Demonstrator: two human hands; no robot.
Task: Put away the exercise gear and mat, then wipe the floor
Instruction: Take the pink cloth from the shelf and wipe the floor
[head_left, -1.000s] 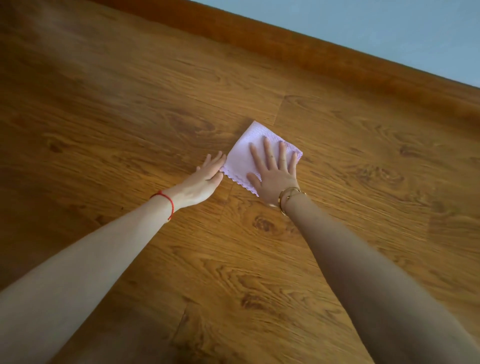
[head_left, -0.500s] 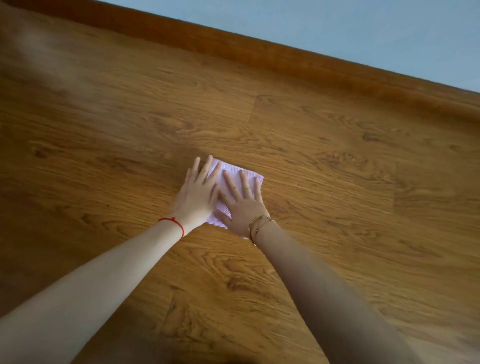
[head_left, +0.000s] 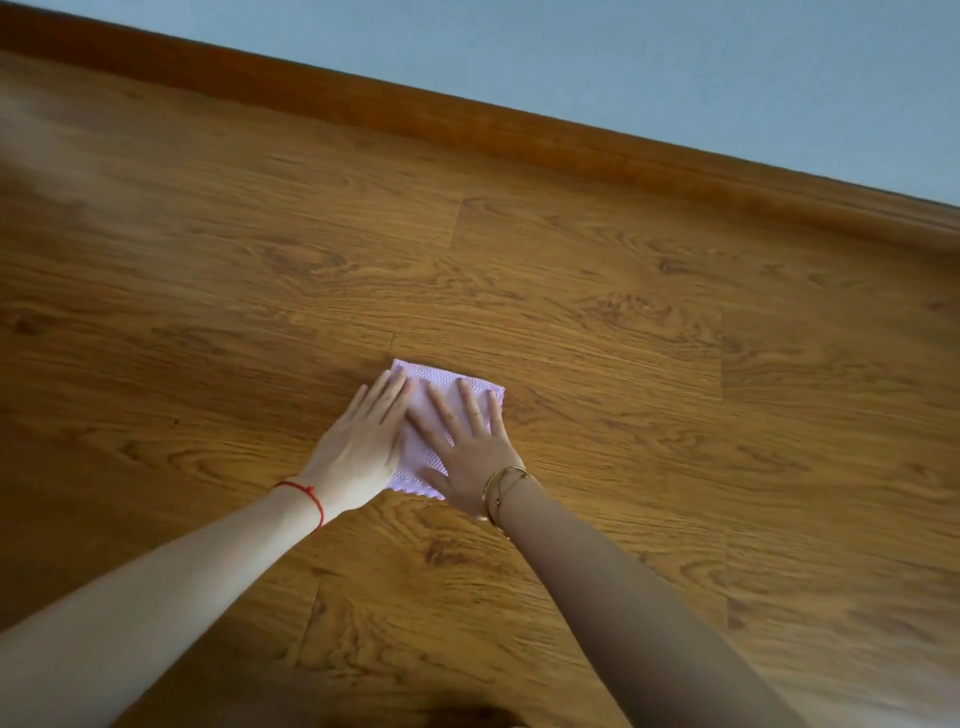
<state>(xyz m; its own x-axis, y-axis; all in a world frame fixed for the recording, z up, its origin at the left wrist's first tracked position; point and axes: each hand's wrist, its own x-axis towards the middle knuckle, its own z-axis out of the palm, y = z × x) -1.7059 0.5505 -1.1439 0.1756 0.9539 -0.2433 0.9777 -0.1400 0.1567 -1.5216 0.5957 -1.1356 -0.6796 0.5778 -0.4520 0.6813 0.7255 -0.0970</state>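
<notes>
A small folded lilac cloth (head_left: 441, 382) lies flat on the brown wooden floor (head_left: 623, 364). My left hand (head_left: 361, 447), with a red string at the wrist, presses flat on the cloth's left half, fingers straight. My right hand (head_left: 467, 441), with gold bangles at the wrist, presses flat on the right half, fingers spread. The two hands lie side by side and cover most of the cloth. No exercise gear or mat is in view.
A wooden skirting board (head_left: 571, 140) runs diagonally along the far side below a pale blue wall (head_left: 675, 62). Bare floorboards stretch out on every side of the cloth.
My left hand has moved from the floor beside the cloth onto it. Both hands have drawn the cloth back toward me, away from the skirting board.
</notes>
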